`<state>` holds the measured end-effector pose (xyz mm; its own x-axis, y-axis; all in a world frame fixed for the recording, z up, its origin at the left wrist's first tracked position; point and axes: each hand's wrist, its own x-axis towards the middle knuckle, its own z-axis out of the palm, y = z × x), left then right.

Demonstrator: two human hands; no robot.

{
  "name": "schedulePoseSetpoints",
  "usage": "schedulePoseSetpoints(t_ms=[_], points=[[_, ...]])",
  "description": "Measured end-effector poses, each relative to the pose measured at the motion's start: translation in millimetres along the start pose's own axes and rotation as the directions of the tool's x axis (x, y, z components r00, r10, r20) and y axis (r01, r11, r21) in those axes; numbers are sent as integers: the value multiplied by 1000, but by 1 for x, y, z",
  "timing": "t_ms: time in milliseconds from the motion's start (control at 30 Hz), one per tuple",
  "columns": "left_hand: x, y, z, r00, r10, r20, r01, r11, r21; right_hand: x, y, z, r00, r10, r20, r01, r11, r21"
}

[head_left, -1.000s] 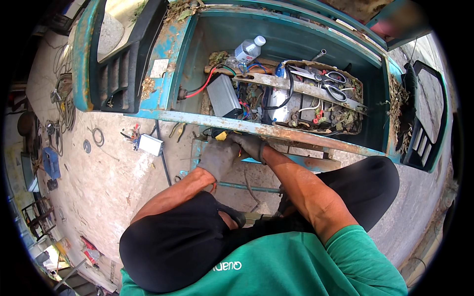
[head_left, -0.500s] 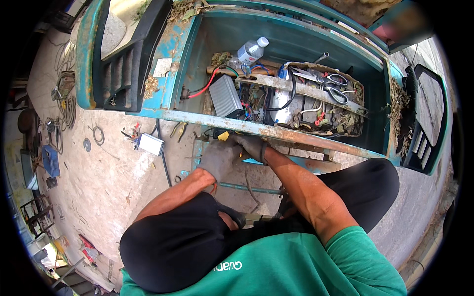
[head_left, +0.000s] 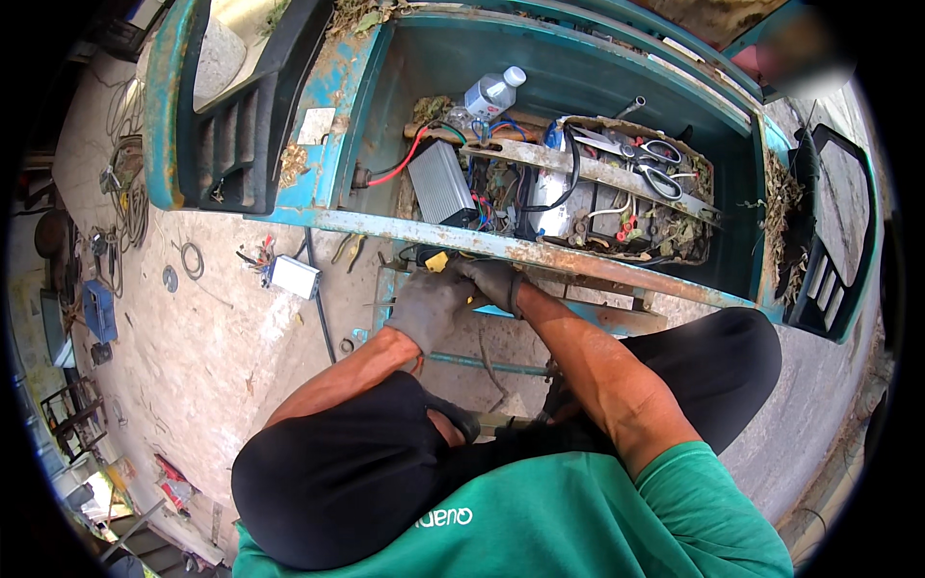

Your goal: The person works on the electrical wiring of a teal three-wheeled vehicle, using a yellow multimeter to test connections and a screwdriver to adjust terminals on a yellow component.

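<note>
My left hand (head_left: 430, 304) and my right hand (head_left: 488, 283), both in grey gloves, are closed together just below the rusty front rail (head_left: 578, 261) of a teal metal compartment. They are around a small yellow piece (head_left: 436, 262) and some dark item partly hidden by the gloves; I cannot make out what exactly they grip. In the compartment above sit a finned silver box (head_left: 440, 183) with red, green and blue wires, a battery (head_left: 607, 217) under a metal strap (head_left: 602, 173), scissors (head_left: 661, 181) and a plastic bottle (head_left: 487, 96).
On the concrete floor at left lie a white module (head_left: 295, 277) with wires, yellow-handled pliers (head_left: 349, 249), coiled cable (head_left: 129, 197), a metal disc (head_left: 170, 278) and a blue box (head_left: 99, 310). Black slotted plastic panels (head_left: 231, 144) flank the compartment. My knees are bent beneath it.
My hands stay in the same place below the rail, with only slight shifts of the gloved fingers around the yellow piece. The view has moved very slightly.
</note>
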<state>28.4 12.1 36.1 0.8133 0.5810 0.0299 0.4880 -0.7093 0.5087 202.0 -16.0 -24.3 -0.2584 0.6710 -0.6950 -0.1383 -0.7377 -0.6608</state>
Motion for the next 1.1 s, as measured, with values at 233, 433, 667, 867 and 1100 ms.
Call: schedulePoseSetpoints(t_ms=[233,433,667,867,1100], points=[[2,0,0,994,-86,73,81,995,65,-11,-14,8,998,43,-51,-39,996,77],[3,4,-5,999,-36,31,35,999,15,-13,-17,6,998,68,7,-68,997,37],[3,1,-3,987,-142,76,137,988,76,-7,-9,5,998,-33,-45,29,996,-89],[-1,-3,1,1000,25,-5,-25,1000,-4,-10,-13,4,990,133,43,-134,991,16],[3,4,-9,996,-80,45,79,997,27,-2,-3,1,998,58,-25,-60,991,-116]])
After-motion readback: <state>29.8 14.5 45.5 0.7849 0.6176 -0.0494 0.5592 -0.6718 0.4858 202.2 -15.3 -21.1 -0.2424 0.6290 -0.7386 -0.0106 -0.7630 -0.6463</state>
